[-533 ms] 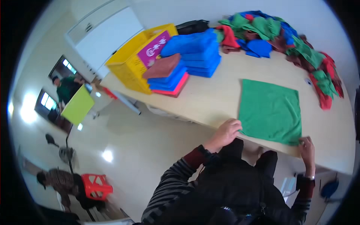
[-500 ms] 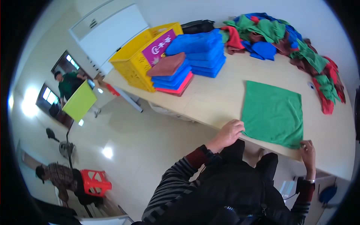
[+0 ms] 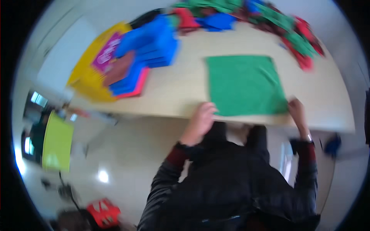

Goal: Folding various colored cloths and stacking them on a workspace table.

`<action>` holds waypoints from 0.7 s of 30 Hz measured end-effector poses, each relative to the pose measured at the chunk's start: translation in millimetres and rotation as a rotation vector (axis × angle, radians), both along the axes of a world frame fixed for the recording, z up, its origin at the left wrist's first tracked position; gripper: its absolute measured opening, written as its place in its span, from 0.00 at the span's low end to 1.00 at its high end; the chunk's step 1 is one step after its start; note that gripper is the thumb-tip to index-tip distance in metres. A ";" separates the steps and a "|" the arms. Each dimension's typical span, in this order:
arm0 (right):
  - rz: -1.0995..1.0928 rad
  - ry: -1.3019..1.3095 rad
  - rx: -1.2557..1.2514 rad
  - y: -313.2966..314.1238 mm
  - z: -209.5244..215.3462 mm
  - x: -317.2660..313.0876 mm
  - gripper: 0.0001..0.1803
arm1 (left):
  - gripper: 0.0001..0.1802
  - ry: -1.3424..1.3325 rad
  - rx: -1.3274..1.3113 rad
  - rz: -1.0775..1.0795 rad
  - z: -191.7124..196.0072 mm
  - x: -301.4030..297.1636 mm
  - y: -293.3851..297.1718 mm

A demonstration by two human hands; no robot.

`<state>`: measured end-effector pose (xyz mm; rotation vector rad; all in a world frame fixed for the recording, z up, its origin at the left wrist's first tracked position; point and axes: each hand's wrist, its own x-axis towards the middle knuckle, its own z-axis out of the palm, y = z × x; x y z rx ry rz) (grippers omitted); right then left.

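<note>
A square green cloth [image 3: 244, 84] lies spread on the pale table, with a few wrinkles toward its right side. My left hand [image 3: 201, 120] pinches the near left corner at the table's front edge. At the near right corner, my right hand [image 3: 297, 111] has its fingers closed on the cloth, though motion blurs them a little. To the left stands a stack of folded blue cloths [image 3: 156, 46]. In front of it sits a smaller stack of brown, blue and red folded cloths [image 3: 125, 77].
A yellow crate [image 3: 86, 79] stands at the table's left end. Loose green, red, blue and brown cloths [image 3: 277, 21] are heaped along the far side and right. Beyond the table are a person carrying a yellow-green bin [image 3: 58, 142] and a red plastic stool [image 3: 104, 213].
The view has turned, so the table appears more level and things sit further left and higher. Both hands stay at the green cloth's near corners, and the cloth lies flat as before.
</note>
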<state>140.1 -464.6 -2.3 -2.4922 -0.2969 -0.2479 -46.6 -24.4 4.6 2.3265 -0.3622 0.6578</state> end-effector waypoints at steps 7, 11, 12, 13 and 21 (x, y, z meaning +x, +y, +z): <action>0.001 0.264 0.281 20.2 26.0 -7.4 0.13 | 0.10 0.113 0.038 0.059 -4.3 -0.5 4.5; -0.040 0.362 0.380 6.5 35.5 -15.4 0.15 | 0.11 0.126 0.040 0.037 -1.4 0.7 -8.6; -0.028 0.396 0.397 8.0 36.6 -16.5 0.16 | 0.11 0.136 0.032 0.054 -1.1 -2.3 -9.4; -0.032 0.397 0.400 9.6 37.2 -18.5 0.16 | 0.11 0.138 0.035 0.050 -1.1 -4.9 -10.4; -0.056 0.243 0.141 22.9 36.8 -21.2 0.13 | 0.13 0.090 0.039 0.048 -5.0 -1.9 -13.6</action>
